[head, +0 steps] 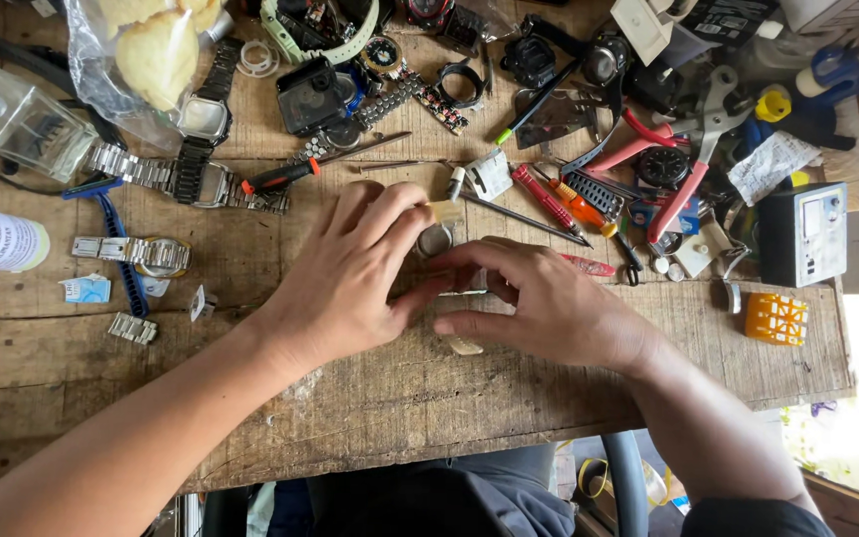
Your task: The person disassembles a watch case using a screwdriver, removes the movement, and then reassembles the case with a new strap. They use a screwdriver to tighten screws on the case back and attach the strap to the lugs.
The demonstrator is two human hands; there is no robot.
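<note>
My left hand (345,273) and right hand (539,298) meet fingertip to fingertip, pinching a small metal watch part (436,240) between them — red-handled screwdriver (547,199) just beyond, on the wooden bench (370,398)

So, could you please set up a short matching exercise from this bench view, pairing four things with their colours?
Things:
1. small crate-like block
2. pliers handles
3. wristwatch with link band
4. screwdriver left of the hands

Colours:
A. silver metal
B. black and red handle
C. orange
D. red

Both hands, left hand and right hand, meet over a small metal part.

Pairs: 1-C, 2-D, 3-A, 4-B
</note>
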